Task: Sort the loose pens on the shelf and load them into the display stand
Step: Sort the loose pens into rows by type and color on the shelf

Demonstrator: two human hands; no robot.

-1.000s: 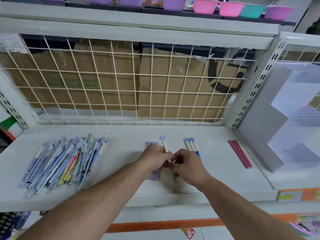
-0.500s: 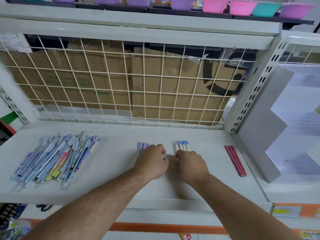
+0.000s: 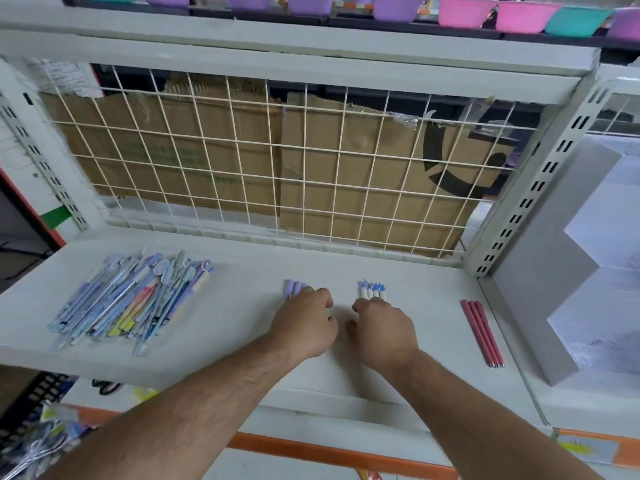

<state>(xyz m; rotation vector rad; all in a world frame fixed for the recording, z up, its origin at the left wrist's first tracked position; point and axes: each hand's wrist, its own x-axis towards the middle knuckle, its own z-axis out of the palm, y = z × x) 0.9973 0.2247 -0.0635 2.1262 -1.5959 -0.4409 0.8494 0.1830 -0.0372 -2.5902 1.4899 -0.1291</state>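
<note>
— Where are your hands?

— Both low on the white shelf, side by side but apart. My left hand lies over the near ends of a small row of purple pens, whose far ends stick out at its 12 o'clock. My right hand covers a row of white pens with blue tips the same way.

— Gripping them?

— My fingers are curled on both hands, knuckles up, pressed down at the pens. Whether they pinch anything I cannot tell; the fingertips are hidden underneath.

— And the rest of the pens?

— A big mixed pile at 9 o'clock from my left hand, in blues, lilacs, some yellow and orange, fanned out slantwise. Three red pens lie close together at 3 o'clock from my right hand, near the shelf's edge.

— The stand?

— A grey stepped stand farther out at 3 o'clock, just past the slotted upright.

— Any writing?

— Nothing legible. At 12 o'clock, behind the wire grid, the cardboard carries a black ring-shaped mark at the right and faint green print at the left, too blurred to read. An orange shelf label at 5 o'clock is blurred too. Pink, teal and purple bowls line the shelf overhead.
</note>
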